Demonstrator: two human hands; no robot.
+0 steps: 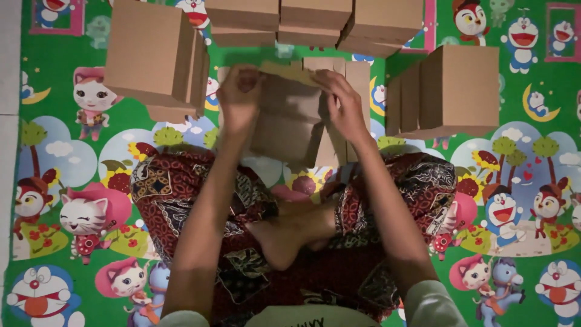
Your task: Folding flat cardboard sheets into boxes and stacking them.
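While the person sits cross-legged on a green cartoon-print mat (532, 181), both hands work one unfolded cardboard box (290, 115) held up just in front of the knees. Left hand (239, 91) is curled closed over the box's upper left edge, fingers folded down on the card. Right hand (342, 100) grips the upper right part, fingers bent over a top flap (290, 71) that tilts across between the two hands. Box is partly formed, panels open toward the camera, lower edge near the patterned batik cloth (175, 194) over the legs. Bare feet (290, 233) cross below it. Finished brown boxes sit around: a stack at left (151, 54), a row along the top (315, 21), another group at right (451, 91), all on the mat, close to but apart from the held box. White floor tile (7, 121) shows along the left edge.
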